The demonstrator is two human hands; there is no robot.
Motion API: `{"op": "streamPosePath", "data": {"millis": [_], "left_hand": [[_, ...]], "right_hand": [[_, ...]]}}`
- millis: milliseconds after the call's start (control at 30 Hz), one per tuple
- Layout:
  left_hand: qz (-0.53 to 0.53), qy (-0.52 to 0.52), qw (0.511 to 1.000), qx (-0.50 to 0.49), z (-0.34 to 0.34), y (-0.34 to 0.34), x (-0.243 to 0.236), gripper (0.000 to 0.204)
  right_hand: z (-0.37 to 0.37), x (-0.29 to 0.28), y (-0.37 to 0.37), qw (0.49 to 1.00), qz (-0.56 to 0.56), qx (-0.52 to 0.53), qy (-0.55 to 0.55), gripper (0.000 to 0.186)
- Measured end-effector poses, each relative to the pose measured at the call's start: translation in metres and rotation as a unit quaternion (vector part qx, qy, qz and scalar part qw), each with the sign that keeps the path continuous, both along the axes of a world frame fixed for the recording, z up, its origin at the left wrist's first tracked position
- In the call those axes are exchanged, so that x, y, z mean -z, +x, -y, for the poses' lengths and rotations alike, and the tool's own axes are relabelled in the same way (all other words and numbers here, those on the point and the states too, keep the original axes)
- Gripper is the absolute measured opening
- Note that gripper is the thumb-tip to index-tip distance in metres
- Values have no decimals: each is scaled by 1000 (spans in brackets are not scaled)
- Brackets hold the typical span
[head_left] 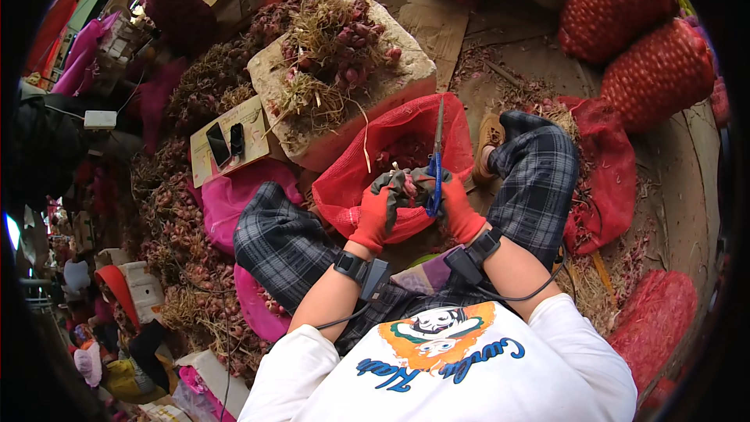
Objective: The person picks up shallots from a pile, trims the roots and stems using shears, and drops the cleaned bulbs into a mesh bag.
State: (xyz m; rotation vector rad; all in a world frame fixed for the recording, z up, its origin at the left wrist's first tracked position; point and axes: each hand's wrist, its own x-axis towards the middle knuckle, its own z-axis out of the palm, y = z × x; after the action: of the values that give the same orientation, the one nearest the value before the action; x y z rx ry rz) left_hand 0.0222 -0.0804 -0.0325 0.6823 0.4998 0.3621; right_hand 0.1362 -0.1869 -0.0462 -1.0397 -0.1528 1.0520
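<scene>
Both my hands wear red gloves with dark grey palms and meet over a red mesh bag (337,197) that stands open between my knees. My left hand (378,207) is closed around a small bunch of shallots (406,186). In my right hand (455,202) is a pair of scissors (437,166) with blue handles. Their blades point up and away from me, apart from the shallots. The fingers of my right hand also reach the right side of the bunch. Inside the bag lie loose shallots (402,151), partly in shadow.
Beyond the bag, a pale block (391,94) bears a heap of dry-stemmed shallots (336,47). A phone (218,144) lies on a cardboard piece (251,121) at left, by more heaped shallots (191,258). Full red net sacks (617,8) stand at far right.
</scene>
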Motion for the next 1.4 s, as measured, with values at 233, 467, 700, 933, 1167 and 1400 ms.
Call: {"op": "streamPosePath", "data": {"millis": [233, 467, 700, 933, 1167, 1400], "left_hand": [[-48, 273, 958, -71, 7, 6, 33, 19], [-76, 322, 942, 56, 0, 0, 0, 22], [-76, 215, 973, 38, -1, 0, 5, 25], [-162, 194, 966, -56, 2, 4, -5, 26], [-72, 184, 974, 108, -14, 4, -33, 31], [-51, 136, 988, 62, -18, 3, -12, 28]], "right_hand": [[-4, -15, -17, 999, 31, 27, 1, 18], [-4, -33, -4, 997, 65, 4, -42, 16], [0, -32, -6, 999, 2, -27, -32, 20], [-3, -28, -12, 998, 42, -43, -2, 19], [3, -19, 5, 998, -61, 6, -23, 19], [3, -20, 2, 998, -47, -9, -39, 16]]}}
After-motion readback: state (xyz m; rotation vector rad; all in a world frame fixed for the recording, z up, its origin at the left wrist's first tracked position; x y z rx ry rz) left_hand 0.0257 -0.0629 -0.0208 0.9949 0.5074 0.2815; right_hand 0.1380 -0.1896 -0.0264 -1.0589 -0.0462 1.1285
